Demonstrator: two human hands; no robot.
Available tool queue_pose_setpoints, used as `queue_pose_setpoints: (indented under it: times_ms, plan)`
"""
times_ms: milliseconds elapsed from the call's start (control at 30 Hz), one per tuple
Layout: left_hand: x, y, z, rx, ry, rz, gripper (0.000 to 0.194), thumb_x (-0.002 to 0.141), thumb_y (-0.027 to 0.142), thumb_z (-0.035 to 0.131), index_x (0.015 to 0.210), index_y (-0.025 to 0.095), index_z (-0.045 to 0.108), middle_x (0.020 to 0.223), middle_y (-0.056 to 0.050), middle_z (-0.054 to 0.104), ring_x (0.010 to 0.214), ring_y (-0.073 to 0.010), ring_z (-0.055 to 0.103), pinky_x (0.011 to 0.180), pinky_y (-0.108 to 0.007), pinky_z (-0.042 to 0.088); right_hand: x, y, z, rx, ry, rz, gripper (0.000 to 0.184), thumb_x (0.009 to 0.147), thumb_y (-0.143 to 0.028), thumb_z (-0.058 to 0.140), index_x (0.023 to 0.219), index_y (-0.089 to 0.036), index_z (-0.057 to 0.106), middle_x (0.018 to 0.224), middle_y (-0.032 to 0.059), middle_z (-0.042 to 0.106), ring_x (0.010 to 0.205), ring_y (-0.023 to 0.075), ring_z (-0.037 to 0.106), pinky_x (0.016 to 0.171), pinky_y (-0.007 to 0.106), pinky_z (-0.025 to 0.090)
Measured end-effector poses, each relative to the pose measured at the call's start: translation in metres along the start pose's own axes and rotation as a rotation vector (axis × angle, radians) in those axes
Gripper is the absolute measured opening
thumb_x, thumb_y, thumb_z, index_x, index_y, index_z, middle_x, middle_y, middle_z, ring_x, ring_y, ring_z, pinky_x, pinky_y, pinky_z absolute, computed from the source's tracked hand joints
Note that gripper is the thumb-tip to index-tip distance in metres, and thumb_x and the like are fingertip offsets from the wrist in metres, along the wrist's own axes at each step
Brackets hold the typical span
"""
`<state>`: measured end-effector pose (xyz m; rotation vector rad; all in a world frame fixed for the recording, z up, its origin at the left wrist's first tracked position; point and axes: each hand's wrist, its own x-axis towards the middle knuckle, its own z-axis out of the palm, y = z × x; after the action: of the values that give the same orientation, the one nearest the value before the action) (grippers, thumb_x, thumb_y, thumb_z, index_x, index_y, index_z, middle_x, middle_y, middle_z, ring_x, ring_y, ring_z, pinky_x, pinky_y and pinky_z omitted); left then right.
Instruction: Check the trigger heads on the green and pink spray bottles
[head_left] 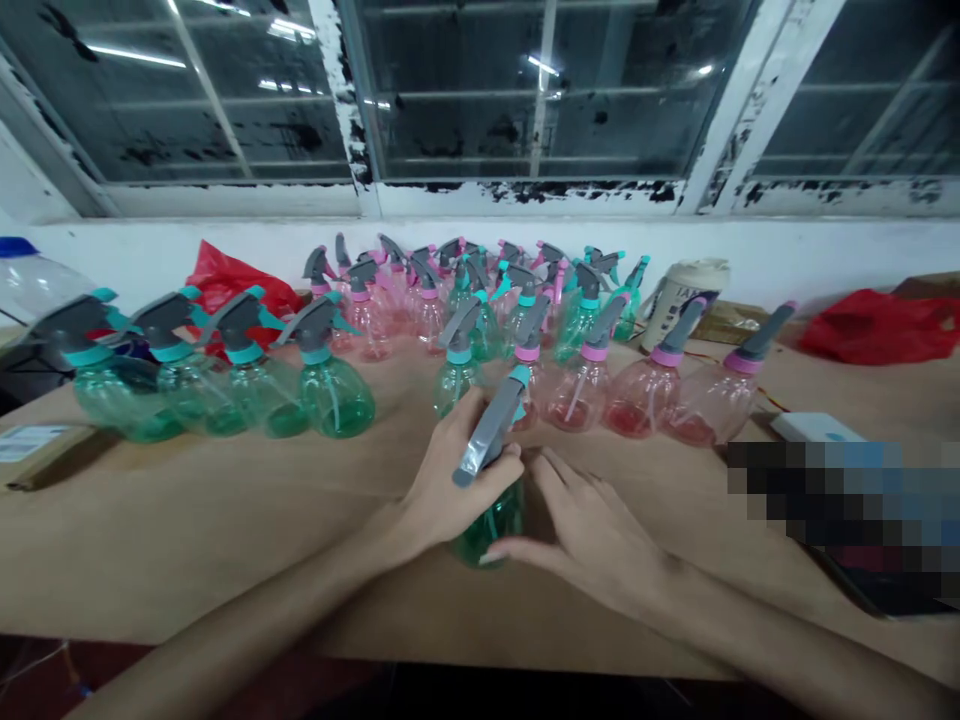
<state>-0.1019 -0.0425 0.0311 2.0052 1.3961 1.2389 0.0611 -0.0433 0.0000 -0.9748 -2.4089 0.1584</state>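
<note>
A green spray bottle (487, 535) with a grey and teal trigger head stands near the middle of the table, its nozzle pointing away from me. My left hand (450, 480) is closed around the bottle's neck, just under the trigger head. At the bottle's right side, my right hand (600, 525) grips the body, thumb across the lower front and fingers behind. Both hands hide much of the bottle. Just beyond it stands a row of pink spray bottles (577, 395), with another green spray bottle (457, 380) at its left end.
Several green spray bottles (337, 395) line up at the left. More spray bottles crowd by the wall behind. A cup (682, 300) and a red plastic bag (881, 325) are at the right, a cardboard piece (45, 455) at the left. A pixelated patch covers the right edge.
</note>
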Motion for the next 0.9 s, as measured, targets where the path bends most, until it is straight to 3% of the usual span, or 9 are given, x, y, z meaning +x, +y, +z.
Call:
queue_pose_setpoints:
  times_ms: [133, 300, 400, 500, 900]
  plan:
    - [0.01, -0.002, 0.004, -0.003, -0.015, 0.024, 0.019, 0.075, 0.021, 0.05, 0.093, 0.022, 0.051, 0.086, -0.004, 0.063, 0.081, -0.0231, 0.063, 0.071, -0.039, 0.051, -0.011, 0.044, 0.008, 0.087, -0.067, -0.085, 0.06, 0.082, -0.057, 0.05, 0.126, -0.016, 0.045, 0.12, 0.0141, 0.058, 0.113, 0.0264, 0.053, 0.093, 0.046, 0.046]
    - [0.018, -0.003, 0.002, 0.023, -0.038, 0.086, 0.019, 0.073, 0.02, 0.048, 0.091, 0.025, 0.051, 0.074, 0.001, 0.059, 0.057, -0.0164, 0.055, 0.056, -0.031, 0.048, -0.02, 0.082, 0.024, 0.044, -0.068, -0.095, 0.056, 0.082, -0.051, 0.055, 0.127, -0.018, 0.047, 0.128, 0.014, 0.055, 0.121, 0.0268, 0.048, 0.098, 0.049, 0.042]
    - [0.02, -0.003, 0.002, 0.008, -0.097, 0.049, 0.02, 0.073, 0.022, 0.048, 0.092, 0.026, 0.05, 0.064, 0.004, 0.055, 0.05, -0.0152, 0.051, 0.051, -0.029, 0.046, -0.02, 0.087, 0.03, 0.049, -0.091, -0.083, 0.044, 0.087, -0.042, 0.052, 0.124, -0.018, 0.05, 0.129, 0.0132, 0.054, 0.122, 0.0258, 0.047, 0.099, 0.048, 0.042]
    - [0.022, -0.003, 0.002, -0.012, -0.119, 0.038, 0.019, 0.071, 0.025, 0.048, 0.09, 0.026, 0.049, 0.066, 0.003, 0.058, 0.049, -0.0156, 0.051, 0.048, -0.029, 0.046, -0.019, 0.085, 0.034, 0.07, -0.099, -0.044, 0.038, 0.089, -0.037, 0.05, 0.121, -0.017, 0.053, 0.13, 0.013, 0.054, 0.122, 0.0254, 0.047, 0.1, 0.047, 0.041]
    - [0.031, 0.002, -0.001, -0.114, -0.19, 0.046, 0.024, 0.066, 0.02, 0.047, 0.089, 0.026, 0.049, 0.076, 0.001, 0.06, 0.054, -0.0164, 0.056, 0.053, -0.032, 0.051, -0.018, 0.088, 0.034, 0.159, -0.11, -0.002, 0.04, 0.088, -0.037, 0.051, 0.124, -0.019, 0.051, 0.127, 0.0101, 0.057, 0.122, 0.0234, 0.048, 0.102, 0.046, 0.04]
